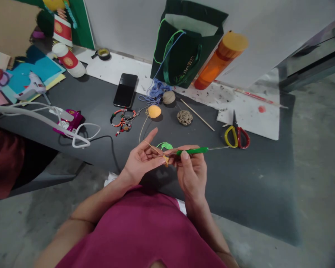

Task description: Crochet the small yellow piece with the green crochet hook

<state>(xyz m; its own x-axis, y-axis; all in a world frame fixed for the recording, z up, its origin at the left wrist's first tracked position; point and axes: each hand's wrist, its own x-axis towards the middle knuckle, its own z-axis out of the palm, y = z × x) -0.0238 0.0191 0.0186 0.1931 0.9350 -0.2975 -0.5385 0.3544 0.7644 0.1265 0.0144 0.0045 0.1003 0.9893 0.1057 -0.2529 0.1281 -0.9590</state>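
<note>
My right hand (pixel 192 169) is closed around the green handle of a crochet hook (pixel 195 151), whose bare metal end points right. The hook's other end reaches the fingers of my left hand (pixel 142 158). There I pinch a small yellow crochet piece (pixel 166 160) between thumb and fingers, with the index finger raised. A pale strand of yarn runs over that hand to a yellow yarn ball (pixel 154 111) on the table. Just beyond my fingertips lies a bright green crocheted piece (pixel 166 145), partly hidden by them.
Red-and-yellow scissors (pixel 236 136) lie to the right, near a thin stick (pixel 197 114). Behind the work are a beige yarn ball (pixel 169 97), a coiled brown piece (pixel 184 117), a bead bracelet (pixel 123 119) and a phone (pixel 125 90). A dark green bag (pixel 181 48) and an orange bottle (pixel 220 61) stand at the wall.
</note>
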